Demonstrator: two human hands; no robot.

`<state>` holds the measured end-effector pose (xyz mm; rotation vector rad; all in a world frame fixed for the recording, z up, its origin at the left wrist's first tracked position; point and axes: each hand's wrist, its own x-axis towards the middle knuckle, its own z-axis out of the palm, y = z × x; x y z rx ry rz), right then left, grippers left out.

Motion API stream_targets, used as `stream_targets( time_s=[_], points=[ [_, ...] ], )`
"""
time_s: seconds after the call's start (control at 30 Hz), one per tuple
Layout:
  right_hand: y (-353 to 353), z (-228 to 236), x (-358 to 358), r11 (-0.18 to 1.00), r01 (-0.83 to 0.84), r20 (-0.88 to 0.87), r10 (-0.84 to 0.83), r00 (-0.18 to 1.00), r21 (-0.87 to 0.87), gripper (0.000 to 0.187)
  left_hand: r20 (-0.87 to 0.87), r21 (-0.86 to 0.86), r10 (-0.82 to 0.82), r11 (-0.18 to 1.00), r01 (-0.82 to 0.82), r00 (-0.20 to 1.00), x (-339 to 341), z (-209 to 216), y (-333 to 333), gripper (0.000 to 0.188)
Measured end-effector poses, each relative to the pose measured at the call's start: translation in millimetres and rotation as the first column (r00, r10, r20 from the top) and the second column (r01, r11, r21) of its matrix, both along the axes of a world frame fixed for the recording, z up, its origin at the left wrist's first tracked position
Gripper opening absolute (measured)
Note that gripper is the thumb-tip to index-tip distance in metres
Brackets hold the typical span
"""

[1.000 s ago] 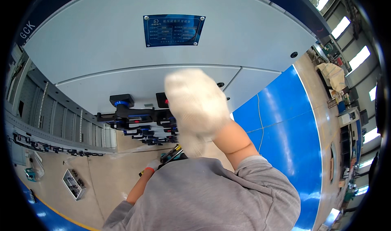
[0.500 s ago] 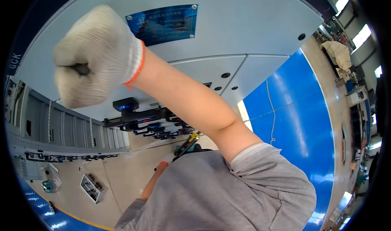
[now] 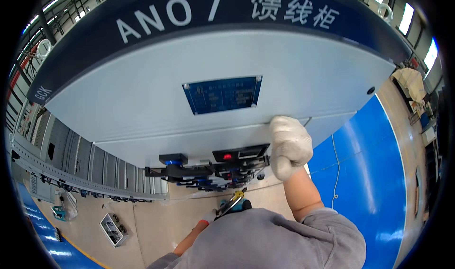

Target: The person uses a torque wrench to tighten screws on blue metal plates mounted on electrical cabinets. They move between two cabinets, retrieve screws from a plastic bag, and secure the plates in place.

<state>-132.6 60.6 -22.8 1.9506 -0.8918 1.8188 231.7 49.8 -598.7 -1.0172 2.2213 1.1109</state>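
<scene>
My right hand (image 3: 290, 148), in a whitish knit glove, is closed in a fist at the front of a light grey electrical cabinet (image 3: 161, 112). It lies over the seam below the upper panel, to the right of a black switch unit (image 3: 241, 153) with a red button. What the fingers hold, if anything, is hidden. Low down, my left hand (image 3: 209, 216), gloved with a red cuff, is partly hidden by my shirt. It appears closed on a tool (image 3: 232, 205) with a yellow tip, dark body and teal part; its exact kind is unclear.
A blue nameplate (image 3: 222, 95) is fixed to the upper panel. Dark handles (image 3: 177, 169) jut from the cabinet front. At left stands an open grey cabinet frame (image 3: 85, 155). A box of parts (image 3: 113, 230) and a teal tool (image 3: 59, 213) lie on the floor. A cable (image 3: 336, 164) crosses blue flooring.
My right fist has moved from the upper left, in front of the panel, right and down to the seam. The view has shifted, showing the cabinet's dark top band. The left hand's tool has moved with it.
</scene>
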Motion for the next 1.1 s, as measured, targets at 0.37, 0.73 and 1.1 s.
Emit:
stream_targets(
  time_s=[0.37,0.73,1.1],
  points=[
    [41.6,66.9,-31.5,0.994,0.080,-0.190,-0.065,0.980,0.073,0.009,-0.011,0.010,0.175,0.985,-0.174,0.985,-143.2,73.6,-57.0,0.042],
    [13.9,295.8,-62.0,0.417,0.810,-0.564,-0.581,0.587,0.413,0.032,-0.068,0.061,0.246,0.968,-0.242,0.967,-95.2,75.9,-40.8,0.042],
    [-13.7,286.1,-101.9,0.356,0.838,-0.661,-0.515,0.546,0.414,0.028,-0.070,0.363,0.324,0.889,-0.278,0.943,-27.9,-7.0,-10.3,0.036]
  ],
)
